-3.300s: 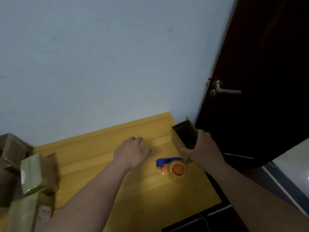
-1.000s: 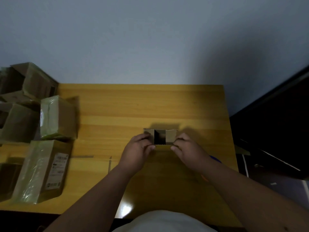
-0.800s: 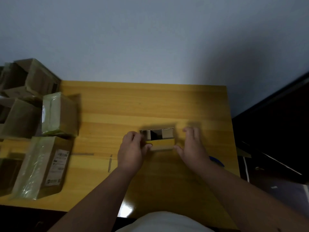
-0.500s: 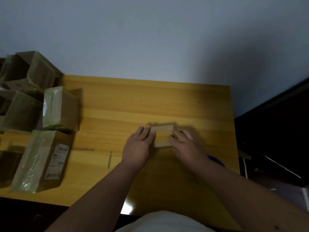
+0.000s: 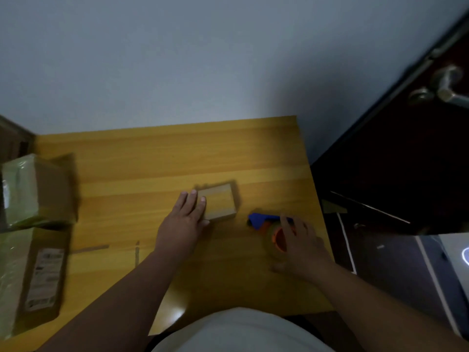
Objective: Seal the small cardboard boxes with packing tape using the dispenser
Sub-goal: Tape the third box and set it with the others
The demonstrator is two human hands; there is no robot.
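Observation:
A small cardboard box (image 5: 219, 203) with its flaps folded down sits on the wooden table (image 5: 152, 158), right of centre. My left hand (image 5: 184, 219) rests at the box's left side, and its straight fingers press on the top. To the right of the box lies the tape dispenser (image 5: 258, 219), blue with an orange core and a clear tape roll. My right hand (image 5: 302, 242) covers the roll, with fingers over its top and the thumb below it, gripping it. The frame is blurred by motion.
Taped cardboard boxes (image 5: 38, 189) and a longer labelled box (image 5: 33, 275) stand along the table's left side. A dark door (image 5: 406, 161) with a metal handle (image 5: 446, 85) is close beyond the table's right edge. The wall runs behind the table.
Both hands folded the box's flaps down. My right hand then left the box and moved right onto the tape dispenser, while my left hand stays pressing on the box. The view has shifted right.

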